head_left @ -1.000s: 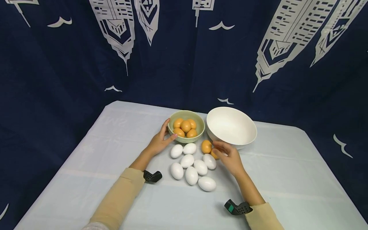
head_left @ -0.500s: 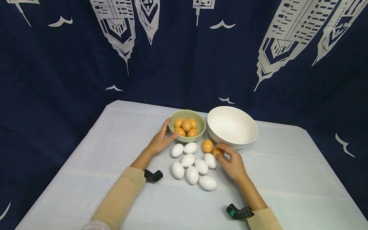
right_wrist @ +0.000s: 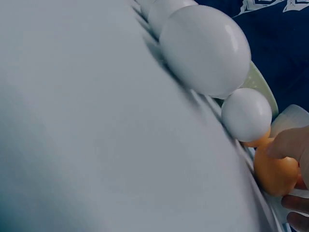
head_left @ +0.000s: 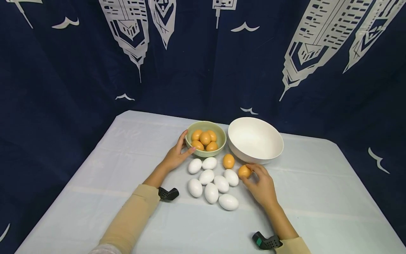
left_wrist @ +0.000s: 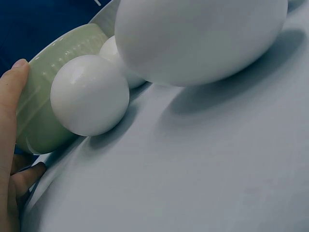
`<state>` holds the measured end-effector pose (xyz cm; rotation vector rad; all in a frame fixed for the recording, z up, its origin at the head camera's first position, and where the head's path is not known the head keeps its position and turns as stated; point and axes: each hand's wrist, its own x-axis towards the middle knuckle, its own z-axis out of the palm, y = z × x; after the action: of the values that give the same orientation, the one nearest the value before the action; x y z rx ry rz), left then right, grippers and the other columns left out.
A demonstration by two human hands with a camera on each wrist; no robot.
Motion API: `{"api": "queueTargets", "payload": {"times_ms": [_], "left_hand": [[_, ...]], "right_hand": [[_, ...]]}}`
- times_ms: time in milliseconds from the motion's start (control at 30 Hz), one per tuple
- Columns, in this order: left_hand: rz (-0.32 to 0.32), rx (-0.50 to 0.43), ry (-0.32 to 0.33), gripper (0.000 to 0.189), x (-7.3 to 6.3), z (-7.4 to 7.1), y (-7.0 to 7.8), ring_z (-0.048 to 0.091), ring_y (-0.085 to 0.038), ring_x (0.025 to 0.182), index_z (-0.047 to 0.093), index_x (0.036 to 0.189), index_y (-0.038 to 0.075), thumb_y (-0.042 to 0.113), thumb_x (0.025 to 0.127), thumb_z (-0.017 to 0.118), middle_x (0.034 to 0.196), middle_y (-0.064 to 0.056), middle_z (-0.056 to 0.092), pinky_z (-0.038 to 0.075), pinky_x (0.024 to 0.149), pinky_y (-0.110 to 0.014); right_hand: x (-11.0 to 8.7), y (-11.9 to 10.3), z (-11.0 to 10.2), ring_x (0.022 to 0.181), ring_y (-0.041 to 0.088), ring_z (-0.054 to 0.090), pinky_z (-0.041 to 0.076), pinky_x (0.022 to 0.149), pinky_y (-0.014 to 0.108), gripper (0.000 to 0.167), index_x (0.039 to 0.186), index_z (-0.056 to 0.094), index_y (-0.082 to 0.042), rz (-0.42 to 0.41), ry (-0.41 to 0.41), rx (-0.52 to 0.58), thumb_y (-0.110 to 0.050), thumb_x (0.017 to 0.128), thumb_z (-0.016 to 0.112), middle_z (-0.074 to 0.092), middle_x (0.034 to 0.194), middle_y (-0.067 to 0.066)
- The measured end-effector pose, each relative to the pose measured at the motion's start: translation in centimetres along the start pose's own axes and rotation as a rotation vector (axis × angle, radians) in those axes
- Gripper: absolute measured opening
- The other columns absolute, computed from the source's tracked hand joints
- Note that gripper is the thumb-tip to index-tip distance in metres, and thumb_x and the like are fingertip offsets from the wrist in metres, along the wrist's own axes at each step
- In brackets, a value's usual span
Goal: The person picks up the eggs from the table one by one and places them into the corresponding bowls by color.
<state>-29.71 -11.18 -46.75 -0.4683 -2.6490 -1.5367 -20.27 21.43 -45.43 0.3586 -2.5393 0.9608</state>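
My left hand (head_left: 175,157) holds the pale green bowl (head_left: 207,154) at its left side, thumb at the near rim and fingers spread along the wall. Several orange eggs (head_left: 204,138) lie inside that bowl. Thumb and fingers of my right hand (head_left: 262,184) pinch an orange egg (head_left: 244,171) low over the table, just in front of the white bowl; the right wrist view shows the thumb on this egg (right_wrist: 274,171). Another orange egg (head_left: 228,161) sits between the two bowls' near sides. Several white eggs (head_left: 211,193) are grouped in front of the green bowl.
The large white bowl (head_left: 255,139) stands at the back, right of the green one, with nothing in it. A white cloth covers the table (head_left: 317,197). Behind it hangs a dark blue curtain (head_left: 196,77) with white building prints.
My right hand has drawn the pinched orange egg right and toward me, away from the other orange egg. The left hand stays on the green bowl.
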Motion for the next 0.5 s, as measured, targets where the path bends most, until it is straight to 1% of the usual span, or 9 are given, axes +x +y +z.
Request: {"api": "queueTargets", "payload": {"times_ms": [100,267,400,500], "left_hand": [[-0.003,0.002,-0.004,0.080,-0.03,0.00,0.09,0.045,-0.030,0.133,0.007,0.157,0.033,0.047,0.097,0.057,0.154,-0.013,0.034,0.029,0.110,-0.054],[-0.022,0.006,-0.011,0.079,-0.12,-0.02,0.43,0.045,-0.029,0.133,0.007,0.157,0.034,0.049,0.097,0.056,0.154,-0.012,0.034,0.028,0.110,-0.055],[-0.029,0.014,-0.014,0.079,-0.11,-0.06,0.49,0.045,-0.029,0.133,0.006,0.156,0.034,0.051,0.097,0.055,0.154,-0.013,0.034,0.028,0.109,-0.057],[-0.032,0.016,-0.015,0.079,-0.10,-0.08,0.44,0.045,-0.029,0.133,0.006,0.156,0.035,0.050,0.097,0.056,0.154,-0.013,0.034,0.028,0.109,-0.056]], "right_hand": [[-0.16,0.22,0.21,0.113,0.035,0.056,0.045,0.095,0.052,0.049,0.121,0.062,0.003,0.030,-0.004,-0.012,-0.008,0.078,0.083,0.058,0.125,0.018],[-0.12,0.40,0.42,0.108,0.034,0.057,0.047,0.091,0.051,0.053,0.121,0.060,0.002,0.055,-0.012,-0.029,-0.007,0.075,0.084,0.059,0.122,0.019],[-0.09,0.71,0.62,0.105,0.035,0.058,0.047,0.089,0.051,0.053,0.119,0.058,0.001,0.058,-0.003,-0.064,-0.010,0.075,0.085,0.061,0.116,0.020],[-0.07,0.92,0.83,0.100,0.037,0.061,0.048,0.086,0.051,0.051,0.116,0.057,0.001,0.037,0.027,-0.075,-0.011,0.075,0.085,0.063,0.110,0.022]]}}
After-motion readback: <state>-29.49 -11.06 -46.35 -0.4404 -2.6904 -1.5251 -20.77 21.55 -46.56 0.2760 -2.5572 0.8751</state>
